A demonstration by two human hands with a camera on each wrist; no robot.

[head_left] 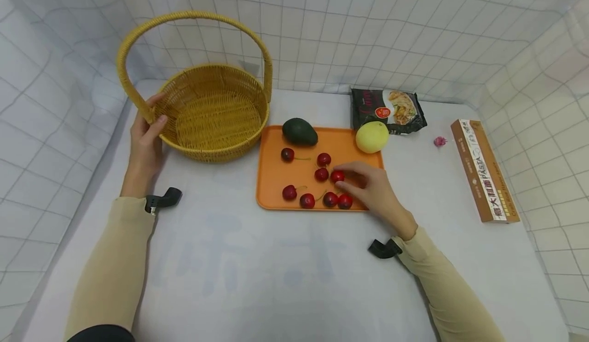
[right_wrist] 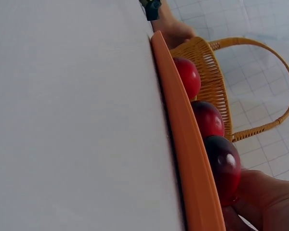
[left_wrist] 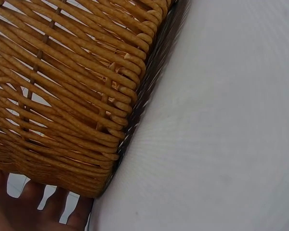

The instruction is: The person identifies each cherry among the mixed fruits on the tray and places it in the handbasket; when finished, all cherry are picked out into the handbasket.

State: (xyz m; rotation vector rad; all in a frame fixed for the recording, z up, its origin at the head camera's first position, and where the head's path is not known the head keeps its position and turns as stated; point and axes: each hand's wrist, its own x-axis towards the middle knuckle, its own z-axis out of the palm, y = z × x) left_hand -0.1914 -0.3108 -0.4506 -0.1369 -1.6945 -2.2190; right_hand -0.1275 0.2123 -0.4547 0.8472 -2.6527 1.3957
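Observation:
My left hand [head_left: 146,140] grips the left side of a yellow wicker basket [head_left: 216,153] near the foot of its tall handle, thumb over the rim. In the left wrist view, fingers [left_wrist: 53,204] lie against the woven wall [left_wrist: 62,96]. Over the right part of an orange tray [head_left: 271,178], my right hand [head_left: 375,188] pinches a red cherry [head_left: 337,176] between thumb and fingers. Several other cherries [head_left: 307,201] lie on the tray, some with stems. A dark green avocado [head_left: 299,131] rests at the tray's back edge. The right wrist view shows cherries [right_wrist: 209,119] behind the tray rim [right_wrist: 183,139].
A yellow round fruit [head_left: 372,137] sits at the tray's back right corner, against a black food packet [head_left: 391,109]. Farther right are a small pink object [head_left: 439,141] and a long brown pasta box [head_left: 485,171]. White gridded curtains [head_left: 322,35] enclose the white table [head_left: 257,265].

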